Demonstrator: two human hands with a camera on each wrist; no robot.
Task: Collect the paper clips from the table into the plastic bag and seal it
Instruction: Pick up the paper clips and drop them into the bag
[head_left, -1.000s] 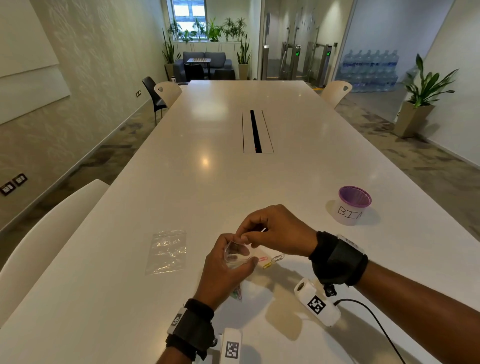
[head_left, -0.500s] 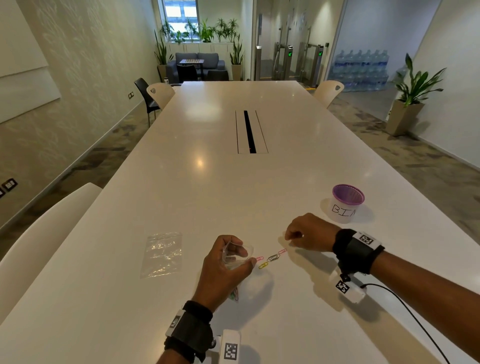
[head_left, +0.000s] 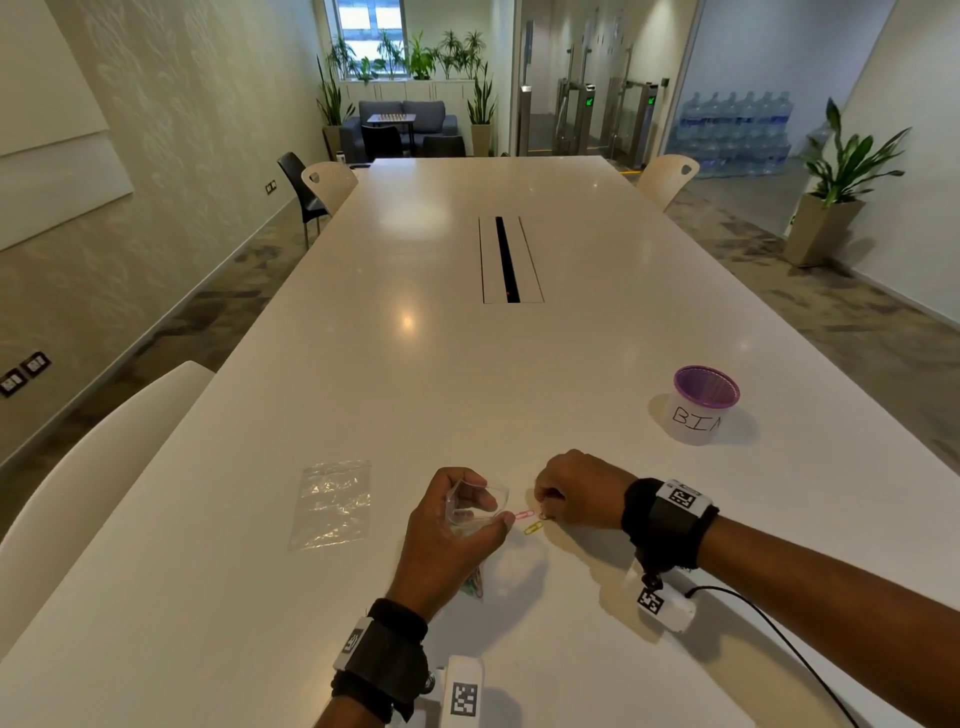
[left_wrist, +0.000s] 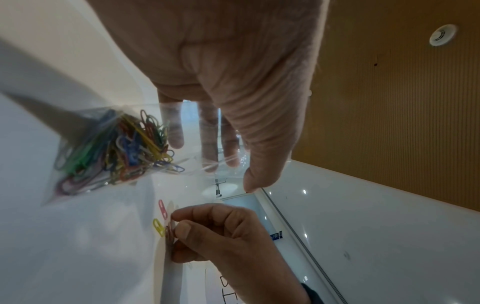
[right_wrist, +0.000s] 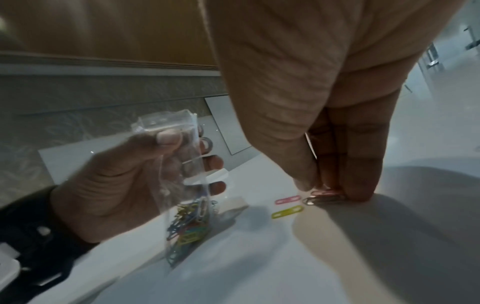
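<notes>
Right hand (head_left: 569, 491) down on the counter (head_left: 467, 364), back from its reach half a second ago — thumb and fingers (right_wrist: 358, 185) pinching at a dark clip (right_wrist: 324, 200), barely lifted if at all. Pink clip (head_left: 523, 515) and yellow clip (head_left: 533, 529) lying loose just beside. Left hand (head_left: 457, 525) gripping the bag (left_wrist: 111, 152), mouth held open, heap of coloured clips at the bottom. Spare bag (head_left: 332, 504) flat to the left; bin (head_left: 701, 405) well apart. Nearly done — three clips left, then sealing.
</notes>
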